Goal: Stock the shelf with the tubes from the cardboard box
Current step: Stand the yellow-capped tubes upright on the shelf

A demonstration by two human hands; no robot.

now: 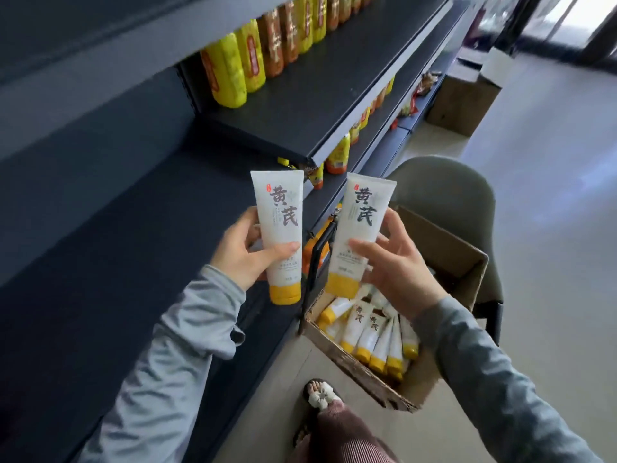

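head view: left hand (240, 252) grips a yellow-capped tube (280, 228) cap-down at centre, beside the dark shelf (133, 262) at 9 o'clock. right hand (397, 262) pinches a second tube (359, 225) just beside it, above the cardboard box (460, 262) at 5 o'clock, where more tubes (377, 335) lie packed. yellow bottles (233, 71) stand on the upper shelf (300, 105) at 11 o'clock.

**Two tubes held up, the rest boxed**

The left tube (278, 228) in the left hand (238, 259) and the right tube (355, 235) in the right hand (399, 265) stand upright, white with dark characters, yellow caps down, before the dark shelf (133, 235). More tubes (377, 339) lie packed in the open box (449, 259).
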